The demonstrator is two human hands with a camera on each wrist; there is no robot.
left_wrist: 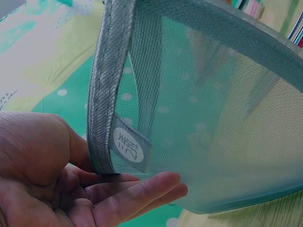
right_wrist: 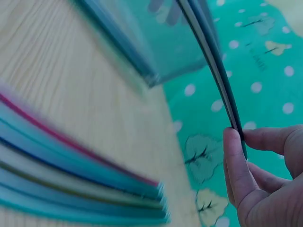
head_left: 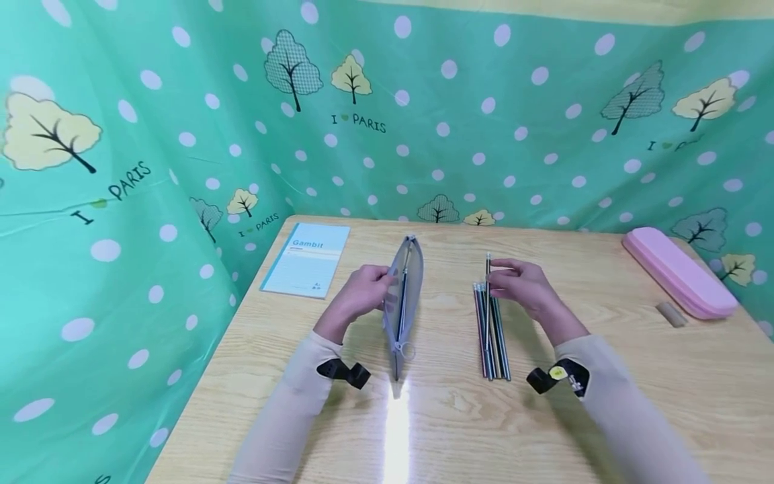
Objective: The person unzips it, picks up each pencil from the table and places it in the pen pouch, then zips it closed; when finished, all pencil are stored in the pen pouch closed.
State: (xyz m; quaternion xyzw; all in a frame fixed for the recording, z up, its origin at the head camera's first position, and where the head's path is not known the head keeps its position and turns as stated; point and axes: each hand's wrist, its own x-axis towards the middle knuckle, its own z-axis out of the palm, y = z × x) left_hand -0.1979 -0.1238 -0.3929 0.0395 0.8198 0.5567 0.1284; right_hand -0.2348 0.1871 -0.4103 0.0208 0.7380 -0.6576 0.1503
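My left hand (head_left: pixel 365 292) grips the far side of a pale mesh zip pouch (head_left: pixel 414 296), which stands on edge with its mouth open. A slim pencil (head_left: pixel 403 302) lies inside it. In the left wrist view, thumb and fingers pinch the pouch's corner beside a small label (left_wrist: pixel 130 146). My right hand (head_left: pixel 525 288) pinches one dark pencil (right_wrist: pixel 220 80) near its end between thumb and fingertips. That pencil is raised above a row of several pencils (head_left: pixel 501 346) lying side by side on the table, right of the pouch.
A light blue notebook (head_left: pixel 305 262) lies at the table's back left. At the right are a pink pencil case (head_left: pixel 680 272) and a small grey-brown block (head_left: pixel 671 314). A green patterned curtain (head_left: pixel 435 134) hangs behind the wooden table (head_left: pixel 447 430).
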